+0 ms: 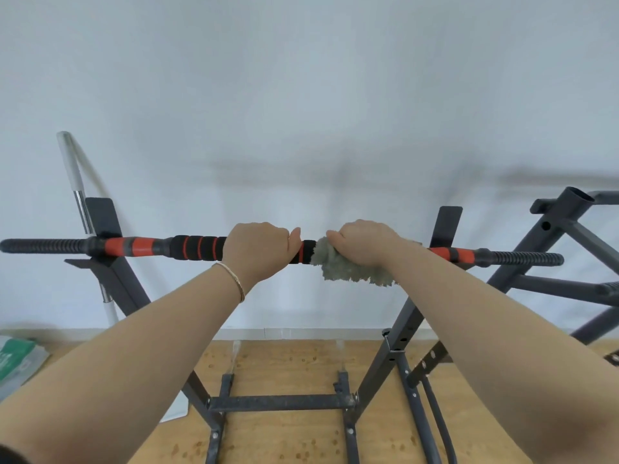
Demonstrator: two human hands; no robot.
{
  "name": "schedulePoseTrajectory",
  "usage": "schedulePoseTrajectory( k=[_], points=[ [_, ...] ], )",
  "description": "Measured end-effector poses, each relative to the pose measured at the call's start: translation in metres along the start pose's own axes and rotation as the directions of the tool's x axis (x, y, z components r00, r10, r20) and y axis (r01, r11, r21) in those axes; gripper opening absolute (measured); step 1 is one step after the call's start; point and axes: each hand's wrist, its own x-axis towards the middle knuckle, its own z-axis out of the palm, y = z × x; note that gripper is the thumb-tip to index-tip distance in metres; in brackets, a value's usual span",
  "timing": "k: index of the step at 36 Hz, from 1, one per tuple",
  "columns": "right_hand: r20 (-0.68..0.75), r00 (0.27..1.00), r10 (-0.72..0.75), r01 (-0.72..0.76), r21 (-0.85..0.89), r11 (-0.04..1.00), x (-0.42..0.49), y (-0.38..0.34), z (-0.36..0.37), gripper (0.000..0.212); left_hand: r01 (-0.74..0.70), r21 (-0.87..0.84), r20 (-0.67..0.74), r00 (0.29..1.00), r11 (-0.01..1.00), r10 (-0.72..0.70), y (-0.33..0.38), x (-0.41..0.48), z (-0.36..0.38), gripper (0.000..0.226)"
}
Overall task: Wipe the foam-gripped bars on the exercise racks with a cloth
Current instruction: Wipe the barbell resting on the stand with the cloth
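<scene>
Foam-padded bar (197, 247) across mid-frame, resting on the dark rack (130, 289).
Your left hand (258, 249) closes its grip round the bar at centre; just beside it, your right hand (363, 244) clamps the grey cloth (351, 271) onto the bar.

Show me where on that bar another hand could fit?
Free: the foam between the left hand and the left bracket, plus the ribbed end beyond each bracket. Crowded: mid-bar, where the right hand and cloth nearly meet the left hand.

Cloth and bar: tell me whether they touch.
Touching. The head view shows the right hand gripping the cloth wrapped around the bar, with no gap between them.
</scene>
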Motion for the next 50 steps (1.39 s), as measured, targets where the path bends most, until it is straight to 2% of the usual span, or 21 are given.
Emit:
schedulePoseTrajectory(
  k=[2,4,7,9,11,14,16,18,21,24,27,30,33,34,35,37,39,41,43,47,50],
  points=[
    [0.111,0.994,0.019,-0.033,0.124,0.992,0.0,-0.001,-0.007,0.046,0.046,-0.035,-0.055,0.997,0.998,-0.048,0.001,-0.008,-0.001,0.03],
    [0.07,0.997,0.018,-0.026,0.112,0.993,0.0,-0.003,-0.004,0.049,0.1,-0.051,-0.12,0.987,0.994,-0.106,0.002,-0.01,0.006,0.035],
    [-0.284,0.956,-0.067,0.008,-0.204,0.979,-0.011,-0.002,0.019,0.049,0.036,0.055,0.027,0.999,0.998,-0.038,0.002,-0.011,0.002,0.006],
    [-0.427,0.886,-0.18,0.005,-0.379,0.925,-0.023,-0.001,0.036,0.038,0.008,-0.092,0.111,0.994,0.996,0.002,-0.004,-0.003,-0.004,0.009],
    [-0.572,0.803,-0.169,-0.044,-0.34,0.939,-0.029,0.001,0.048,0.039,0.035,-0.176,0.278,0.96,0.984,0.015,-0.01,0.005,-0.016,0.012],
    [-0.703,0.694,-0.157,-0.019,-0.236,0.972,-0.03,0.0,0.05,0.047,0.209,-0.302,0.487,0.873,0.93,-0.038,-0.019,0.009,-0.022,0.051],
    [-0.731,0.659,-0.176,-0.019,-0.25,0.968,-0.029,-0.002,0.05,0.047,0.147,-0.227,0.47,0.883,0.963,-0.024,-0.016,0.007,-0.02,0.041],
    [-0.709,0.682,-0.178,-0.009,-0.252,0.968,-0.026,0.001,0.05,0.045,0.006,-0.102,0.307,0.951,0.995,0.026,-0.014,0.003,-0.012,0.02],
    [-0.62,0.771,-0.147,-0.036,-0.273,0.961,-0.021,0.004,0.045,0.042,0.036,-0.054,0.147,0.989,0.998,-0.028,-0.013,-0.003,-0.005,0.044],
    [-0.379,0.915,-0.139,0.009,-0.324,0.946,-0.012,0.005,0.028,0.04,0.024,0.0,0.042,0.999,1.0,-0.024,-0.01,-0.009,0.003,0.053],
    [-0.139,0.989,-0.054,0.045,-0.069,0.997,-0.001,0.003,0.008,0.038,0.109,-0.094,-0.084,0.99,0.99,-0.117,-0.006,-0.021,0.004,0.05],
    [-0.245,0.959,-0.145,0.073,-0.281,0.957,-0.003,0.002,0.016,0.036,0.133,-0.138,-0.18,0.971,0.982,-0.157,-0.006,-0.022,0.008,0.05],
    [-0.447,0.814,-0.371,0.098,-0.524,0.846,-0.016,0.004,0.038,0.011,0.095,-0.033,-0.006,0.995,0.995,-0.095,-0.009,-0.021,0.009,0.024],
    [-0.518,0.737,-0.434,0.125,-0.527,0.841,-0.018,0.006,0.044,0.005,0.07,-0.072,0.049,0.997,0.995,-0.066,-0.011,-0.022,0.008,0.008],
    [-0.585,0.658,-0.474,0.152,-0.514,0.844,-0.017,0.008,0.05,0.006,0.08,-0.135,0.106,0.992,0.988,-0.065,-0.013,-0.018,0.002,0.011],
    [-0.684,0.578,-0.445,0.176,-0.428,0.886,-0.015,0.009,0.054,0.021,0.158,-0.3,0.18,0.978,0.941,-0.107,-0.026,-0.008,-0.007,0.009],
    [-0.731,0.564,-0.384,0.148,-0.369,0.918,-0.012,0.007,0.057,0.037,0.242,-0.382,0.317,0.941,0.892,-0.119,-0.04,0.003,-0.022,0.026],
    [-0.734,0.554,-0.393,0.157,-0.372,0.915,-0.012,0.008,0.059,0.039,0.323,-0.387,0.473,0.873,0.864,-0.115,-0.048,0.005,-0.025,0.055],
    [-0.716,0.539,-0.444,0.193,-0.408,0.892,-0.012,0.008,0.06,0.037,0.327,-0.335,0.516,0.848,0.884,-0.118,-0.045,0.002,-0.019,0.065],
    [-0.681,0.59,-0.433,0.161,-0.427,0.89,-0.008,0.008,0.056,0.033,0.06,-0.108,0.386,0.922,0.992,-0.013,-0.043,0.001,-0.007,0.028],
    [-0.485,0.742,-0.462,0.151,-0.551,0.821,-0.003,-0.002,0.042,0.01,0.035,-0.094,0.27,0.963,0.995,-0.008,-0.046,-0.001,0.001,0.037]
  ],
)
